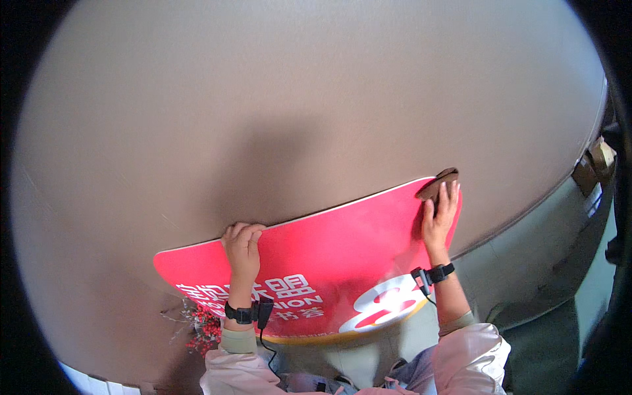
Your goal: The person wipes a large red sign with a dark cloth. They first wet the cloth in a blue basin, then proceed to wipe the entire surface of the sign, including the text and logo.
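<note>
A large red sign board (342, 240) with rounded corners, white lettering and a yellow lower edge is tilted in front of me, its right end higher than its left. My left hand (243, 245) grips the board's upper edge left of the middle, fingers curled over it. At the upper right corner, my right hand (440, 214) presses a folded brown cloth (431, 191) against the board. The cloth laps over the edge, and my fingers partly cover it. Black straps with small devices circle both wrists.
A broad beige-brown surface (368, 99) fills the view beyond the board, with a shadow on it. Red berry sprigs (203, 326) show below the board's left part. Cardboard boxes (596, 166) stand at the far right. Grey-green floor (520, 266) lies on the right.
</note>
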Demonstrator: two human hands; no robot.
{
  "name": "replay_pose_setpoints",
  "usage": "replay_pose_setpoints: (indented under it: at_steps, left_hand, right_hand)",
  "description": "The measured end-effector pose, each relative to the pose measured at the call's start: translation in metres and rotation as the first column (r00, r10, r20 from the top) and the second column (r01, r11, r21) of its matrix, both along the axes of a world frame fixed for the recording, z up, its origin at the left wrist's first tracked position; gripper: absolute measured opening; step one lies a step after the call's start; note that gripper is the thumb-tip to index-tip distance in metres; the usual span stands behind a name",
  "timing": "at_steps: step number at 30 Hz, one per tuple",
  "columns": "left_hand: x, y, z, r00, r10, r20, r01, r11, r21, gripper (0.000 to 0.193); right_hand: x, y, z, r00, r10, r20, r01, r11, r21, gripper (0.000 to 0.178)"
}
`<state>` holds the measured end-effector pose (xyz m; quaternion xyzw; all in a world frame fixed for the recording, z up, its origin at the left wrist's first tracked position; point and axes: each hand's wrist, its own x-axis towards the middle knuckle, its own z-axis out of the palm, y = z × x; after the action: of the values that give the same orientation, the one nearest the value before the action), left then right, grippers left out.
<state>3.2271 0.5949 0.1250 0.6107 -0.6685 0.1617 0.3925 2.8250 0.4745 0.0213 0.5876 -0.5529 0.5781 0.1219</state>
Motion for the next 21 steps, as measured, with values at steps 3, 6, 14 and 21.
replay_pose_setpoints:
  at_steps: [3,6,14,21]
  left_hand:
    - [0.002,-0.002,-0.003,1.000,-0.022,0.011,0.022,0.999,-0.031,0.014]
    - [0.005,-0.004,-0.005,0.998,-0.058,0.011,0.059,0.994,-0.089,0.014]
    - [0.008,-0.009,-0.011,0.961,-0.207,-0.181,0.187,0.975,-0.122,0.015]
    - [0.012,-0.014,-0.004,0.953,-0.272,-0.135,0.254,0.958,-0.132,0.014]
  right_hand:
    - [0.004,-0.016,-0.011,0.995,0.055,0.083,-0.040,0.983,-0.178,0.049]
    - [0.012,-0.022,-0.011,0.990,0.043,0.136,0.001,0.951,-0.309,0.044]
    - [0.096,0.013,-0.005,0.989,0.137,-0.051,-0.145,0.872,-0.467,0.037]
    - [0.231,0.076,0.017,0.886,0.295,-0.359,-0.426,0.822,-0.377,0.045]
